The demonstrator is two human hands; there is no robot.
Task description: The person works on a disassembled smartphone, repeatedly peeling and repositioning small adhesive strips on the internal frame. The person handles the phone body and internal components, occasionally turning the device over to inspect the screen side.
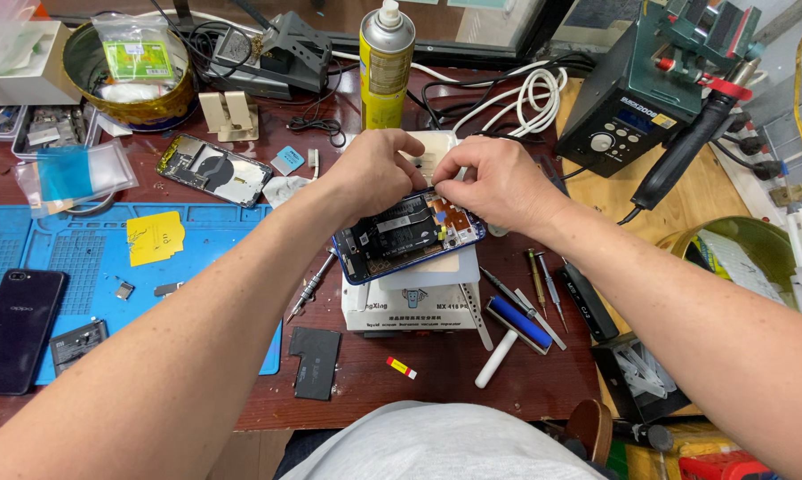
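An opened blue-framed phone (401, 236) lies back side up on a white box-shaped heating plate (414, 302), its black battery and orange flex showing. My left hand (374, 173) rests over the phone's far left edge, fingers curled on its frame. My right hand (499, 182) pinches something small at the phone's upper right corner; what it pinches is hidden by the fingertips.
A blue work mat (90, 258) at left carries a dark phone (14, 329), yellow notes and small parts. Another opened phone (212, 169) lies behind. A yellow spray can (386, 67), a soldering station (623, 98), screwdrivers (543, 284) and a roller (508, 333) surround the plate.
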